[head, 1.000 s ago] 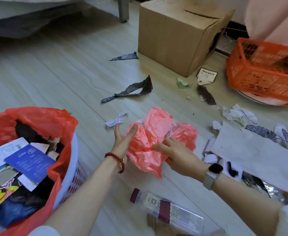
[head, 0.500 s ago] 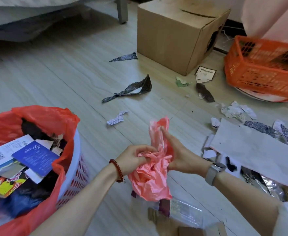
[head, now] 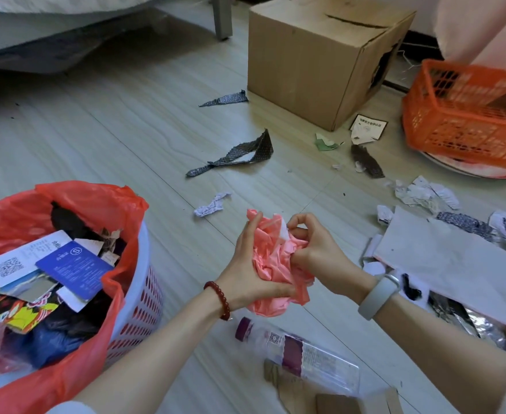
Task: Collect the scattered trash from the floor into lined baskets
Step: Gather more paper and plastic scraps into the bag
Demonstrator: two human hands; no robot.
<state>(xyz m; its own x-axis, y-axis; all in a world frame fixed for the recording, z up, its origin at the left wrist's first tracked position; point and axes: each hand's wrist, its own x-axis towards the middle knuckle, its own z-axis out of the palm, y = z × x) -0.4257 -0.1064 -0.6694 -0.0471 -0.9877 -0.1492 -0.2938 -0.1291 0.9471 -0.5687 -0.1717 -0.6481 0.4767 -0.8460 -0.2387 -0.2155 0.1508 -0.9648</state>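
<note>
Crumpled pink bag (head: 271,265) sits mid-frame, gripped by 2 hands, left hand (head: 250,264) and right hand (head: 314,249), fingers curled round it.

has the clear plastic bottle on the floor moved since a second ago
No. The bottle still lies on the same floorboards, beside the white basket; only the camera shifted.

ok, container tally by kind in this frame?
White perforated plastic basket lined with a red bag: 1
Orange plastic lattice crate: 1
Brown cardboard box: 1
Clear plastic bottle with purple cap, lying on the floor: 1
Total: 4
</note>
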